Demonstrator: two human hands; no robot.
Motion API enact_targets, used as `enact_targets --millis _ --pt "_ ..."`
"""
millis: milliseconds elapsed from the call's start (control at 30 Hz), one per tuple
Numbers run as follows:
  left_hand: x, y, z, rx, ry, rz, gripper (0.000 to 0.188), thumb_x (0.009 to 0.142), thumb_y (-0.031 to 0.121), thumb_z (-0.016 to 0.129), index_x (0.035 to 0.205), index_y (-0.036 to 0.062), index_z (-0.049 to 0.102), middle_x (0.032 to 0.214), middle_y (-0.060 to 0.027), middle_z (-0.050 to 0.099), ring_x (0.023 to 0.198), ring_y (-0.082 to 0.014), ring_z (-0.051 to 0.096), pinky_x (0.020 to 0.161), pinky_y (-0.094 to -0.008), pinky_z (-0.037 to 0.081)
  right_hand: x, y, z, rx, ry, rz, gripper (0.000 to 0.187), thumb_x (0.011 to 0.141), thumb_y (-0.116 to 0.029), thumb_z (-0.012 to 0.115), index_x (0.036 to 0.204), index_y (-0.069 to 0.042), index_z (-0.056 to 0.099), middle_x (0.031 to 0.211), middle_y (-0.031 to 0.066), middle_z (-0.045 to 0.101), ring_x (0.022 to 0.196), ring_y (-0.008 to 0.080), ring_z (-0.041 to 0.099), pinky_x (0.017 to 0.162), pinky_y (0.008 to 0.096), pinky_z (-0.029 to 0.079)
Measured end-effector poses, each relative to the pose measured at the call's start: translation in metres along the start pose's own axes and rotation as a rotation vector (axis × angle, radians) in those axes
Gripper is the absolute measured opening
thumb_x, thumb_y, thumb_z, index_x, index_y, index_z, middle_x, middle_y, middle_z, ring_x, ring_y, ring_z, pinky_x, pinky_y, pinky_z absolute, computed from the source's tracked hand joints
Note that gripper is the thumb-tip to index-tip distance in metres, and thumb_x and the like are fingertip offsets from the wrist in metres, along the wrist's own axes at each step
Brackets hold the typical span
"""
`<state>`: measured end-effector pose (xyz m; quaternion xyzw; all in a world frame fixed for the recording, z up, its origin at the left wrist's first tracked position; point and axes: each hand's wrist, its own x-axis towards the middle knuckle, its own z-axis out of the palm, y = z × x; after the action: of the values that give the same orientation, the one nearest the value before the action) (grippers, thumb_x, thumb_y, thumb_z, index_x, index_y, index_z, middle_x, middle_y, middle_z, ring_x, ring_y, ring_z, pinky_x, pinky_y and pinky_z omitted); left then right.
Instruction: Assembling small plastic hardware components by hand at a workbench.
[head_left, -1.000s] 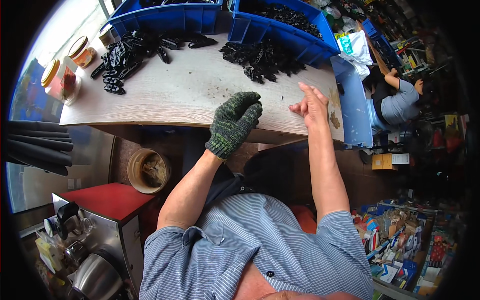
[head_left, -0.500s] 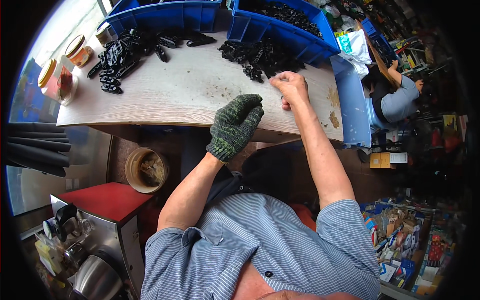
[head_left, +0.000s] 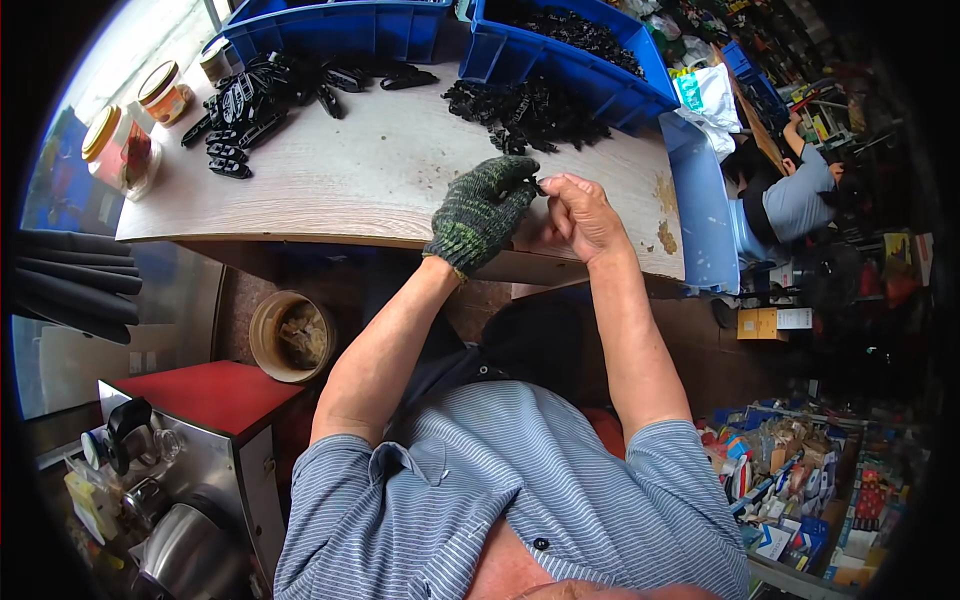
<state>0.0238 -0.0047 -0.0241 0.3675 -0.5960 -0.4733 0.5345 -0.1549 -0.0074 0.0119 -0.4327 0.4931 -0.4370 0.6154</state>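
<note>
My left hand (head_left: 484, 210), in a dark green knitted glove, is closed over the front edge of the table (head_left: 350, 205); whatever it grips is hidden by its fingers. Bare, my right hand (head_left: 583, 215) meets its fingertips, thumb and forefinger pinching a small dark piece (head_left: 541, 187) too small to name. Just beyond both hands lies a heap of small black parts (head_left: 525, 108). Farther left on the tabletop is a pile of longer black pieces with pale markings (head_left: 250, 98).
Two blue bins (head_left: 350, 30) (head_left: 565, 60) stand at the table's back. Lidded jars (head_left: 118, 150) line its left side. A blue panel (head_left: 703, 200) borders the right end. Below are a bucket (head_left: 268, 340) and a red-topped cabinet (head_left: 205, 395). A person (head_left: 790, 195) works at far right.
My right hand has drawn back from the black heap toward my left hand. The gloved hand has risen slightly, and the fingertips of both now meet.
</note>
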Motion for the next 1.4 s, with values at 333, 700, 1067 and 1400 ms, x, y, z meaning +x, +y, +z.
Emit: enact_targets --millis 333,700,1067,1400 --pt "0.003 0.014 -0.008 -0.319 -0.063 -0.324 0.022 0.092 0.014 0.067 0.111 0.0023 0.067 0.094 -0.0077 0.071 0.082 -0.0130 0.066 0.068 -0.0271 0.055 -0.013 0.004 0.017 0.043 0.096 0.004 0.019 0.089 -0.023 0.066 0.081 -0.006 0.063 0.046 0.0013 0.046 0.035 0.0125 0.043 0.040 0.0340 0.052" --pt "0.011 0.010 0.014 -0.400 0.109 -0.377 0.025 0.090 0.018 0.069 0.107 -0.0009 0.067 0.083 -0.0095 0.069 0.070 -0.0152 0.066 0.061 -0.0288 0.053 -0.018 0.014 0.025 0.082 0.158 -0.212 0.018 0.087 -0.020 0.075 0.093 -0.004 0.067 0.065 0.0014 0.061 0.045 0.0106 0.055 0.044 0.0282 0.052" --pt "0.007 0.017 0.000 -0.537 -0.057 -0.416 0.019 0.089 0.020 0.068 0.095 0.0028 0.063 0.081 -0.0056 0.064 0.069 -0.0132 0.061 0.061 -0.0280 0.052 -0.020 0.023 0.023 -0.008 0.242 -0.276 0.029 0.088 -0.026 0.078 0.101 -0.001 0.070 0.061 -0.0038 0.058 0.044 0.0033 0.045 0.044 0.0192 0.037" --pt "0.026 0.023 -0.017 -0.208 -0.113 -0.405 0.027 0.090 0.025 0.068 0.108 0.0045 0.067 0.082 -0.0066 0.067 0.069 -0.0130 0.064 0.059 -0.0271 0.053 -0.019 0.026 0.027 0.088 0.212 -0.300 0.021 0.087 -0.019 0.075 0.098 -0.003 0.067 0.055 -0.0017 0.053 0.043 0.0074 0.045 0.045 0.0237 0.043"
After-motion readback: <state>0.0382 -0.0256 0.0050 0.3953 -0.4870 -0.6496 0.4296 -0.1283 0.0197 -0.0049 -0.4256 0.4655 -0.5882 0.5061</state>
